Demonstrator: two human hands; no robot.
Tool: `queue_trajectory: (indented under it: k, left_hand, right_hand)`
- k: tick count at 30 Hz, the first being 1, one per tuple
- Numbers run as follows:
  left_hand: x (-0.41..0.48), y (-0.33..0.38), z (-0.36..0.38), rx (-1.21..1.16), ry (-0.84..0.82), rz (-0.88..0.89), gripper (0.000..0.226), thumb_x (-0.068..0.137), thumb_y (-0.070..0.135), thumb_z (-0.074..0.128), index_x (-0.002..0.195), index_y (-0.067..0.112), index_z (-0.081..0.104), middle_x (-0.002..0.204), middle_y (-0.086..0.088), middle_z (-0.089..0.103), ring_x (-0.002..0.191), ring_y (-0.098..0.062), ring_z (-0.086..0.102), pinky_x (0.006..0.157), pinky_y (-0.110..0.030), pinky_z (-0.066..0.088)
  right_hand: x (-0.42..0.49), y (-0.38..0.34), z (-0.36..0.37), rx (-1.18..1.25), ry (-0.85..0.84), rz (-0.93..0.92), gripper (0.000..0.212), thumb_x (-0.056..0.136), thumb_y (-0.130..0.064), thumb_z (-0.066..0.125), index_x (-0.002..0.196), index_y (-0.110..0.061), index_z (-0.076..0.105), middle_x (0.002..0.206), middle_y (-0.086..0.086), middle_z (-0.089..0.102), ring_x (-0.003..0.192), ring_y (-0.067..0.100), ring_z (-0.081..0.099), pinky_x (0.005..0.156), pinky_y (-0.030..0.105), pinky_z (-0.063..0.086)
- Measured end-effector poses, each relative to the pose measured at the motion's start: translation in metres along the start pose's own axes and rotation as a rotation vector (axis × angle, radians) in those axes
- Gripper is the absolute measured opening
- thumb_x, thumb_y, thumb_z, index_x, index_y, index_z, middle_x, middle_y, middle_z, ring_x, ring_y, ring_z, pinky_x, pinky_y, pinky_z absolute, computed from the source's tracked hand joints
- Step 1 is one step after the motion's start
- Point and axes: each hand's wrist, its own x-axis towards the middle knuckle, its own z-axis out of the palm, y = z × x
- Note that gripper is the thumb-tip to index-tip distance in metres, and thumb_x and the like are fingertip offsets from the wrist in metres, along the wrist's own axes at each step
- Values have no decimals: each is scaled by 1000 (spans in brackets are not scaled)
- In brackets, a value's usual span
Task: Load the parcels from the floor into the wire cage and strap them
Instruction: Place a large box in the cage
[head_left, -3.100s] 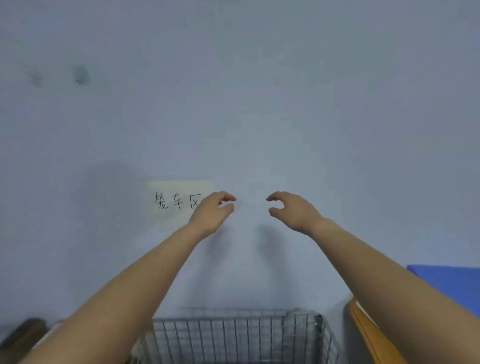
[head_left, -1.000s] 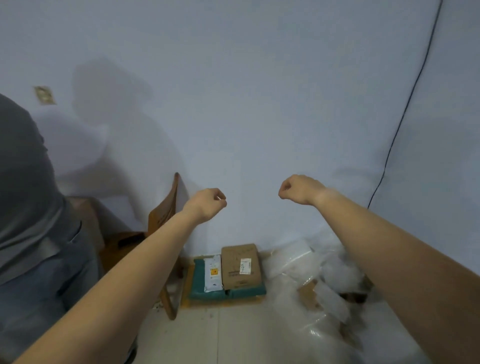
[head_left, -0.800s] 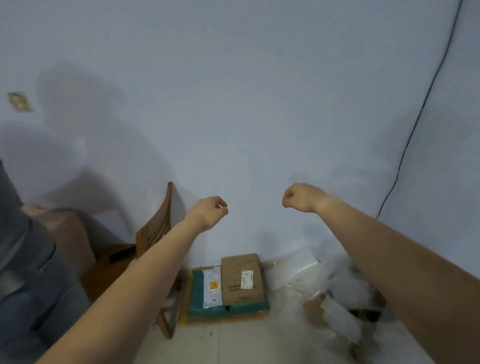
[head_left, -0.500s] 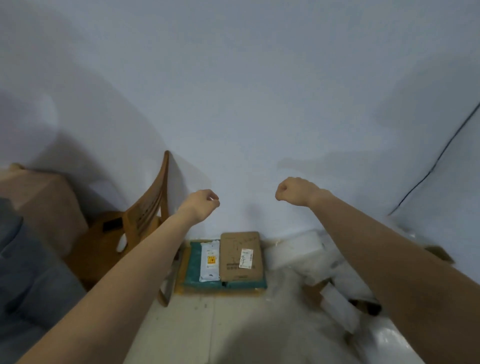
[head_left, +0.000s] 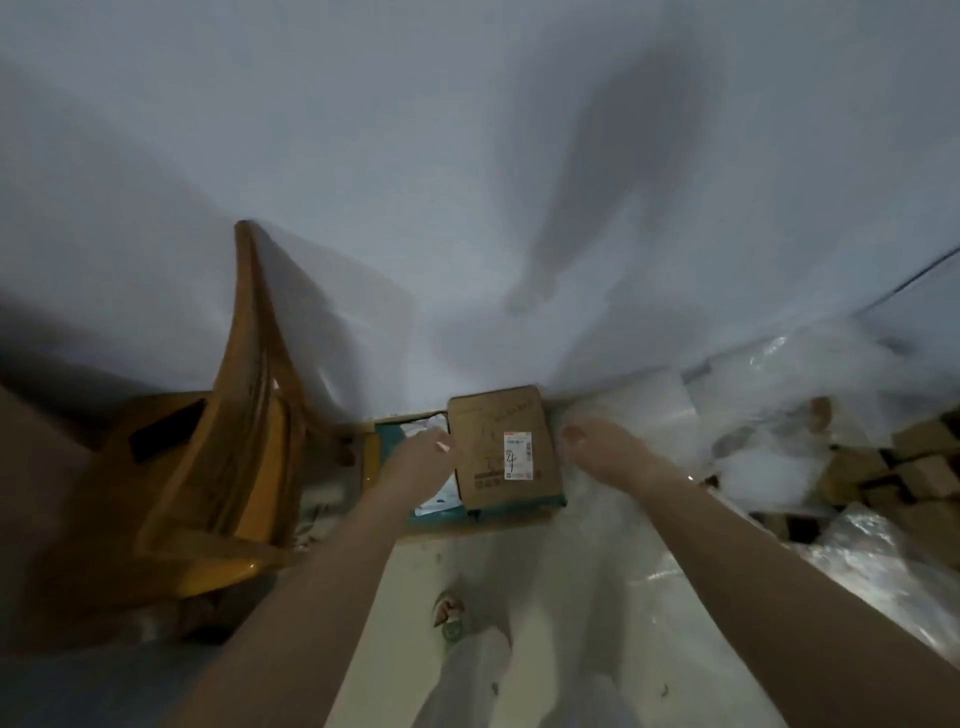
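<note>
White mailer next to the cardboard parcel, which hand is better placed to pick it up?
Left. The left hand is directly over the white mailer, while the right hand is across the cardboard parcel from it.

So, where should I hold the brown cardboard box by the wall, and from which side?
Grip the cardboard box by its two long side edges, one hand on each, from above. It lies flat on a teal parcel, far end close to the wall, both sides exposed.
</note>
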Motion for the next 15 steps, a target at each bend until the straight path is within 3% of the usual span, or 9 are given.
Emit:
queue_trajectory:
  k: [2, 6, 11, 15]
  left_hand:
    - [29, -10, 13, -4, -50, -40, 34, 94, 16, 50, 127, 9, 55, 126, -12, 61, 116, -29, 58, 86, -28, 43]
    - [95, -35, 52, 54, -95, -47, 33, 93, 19, 51, 125, 14, 55, 118, -9, 63, 107, -28, 61, 79, -26, 42]
    - [204, -94, 120, 29, -99, -105, 14, 92, 24, 47, 105, 27, 52, 108, -6, 60, 88, -27, 59, 69, -30, 47]
    - [274, -153, 189, -62, -129, -186, 31, 93, 25, 54, 123, 20, 48, 124, -7, 51, 98, -24, 55, 74, -29, 48]
  right_hand:
    - [23, 14, 20, 71, -13, 64, 30, 92, -27, 51, 116, -15, 64, 117, 6, 65, 105, 22, 60, 89, 31, 47]
    - [88, 44, 59, 169, -42, 111, 31, 93, -30, 53, 117, -14, 64, 118, 8, 66, 107, 25, 61, 95, 36, 47]
    - [187, 96, 129, 233, -21, 137, 30, 95, -37, 48, 115, -21, 64, 114, 3, 67, 101, 22, 62, 86, 34, 49]
    - [253, 160, 195, 267, -45, 218, 38, 93, -36, 54, 127, -18, 57, 126, 3, 61, 114, 24, 57, 92, 34, 44]
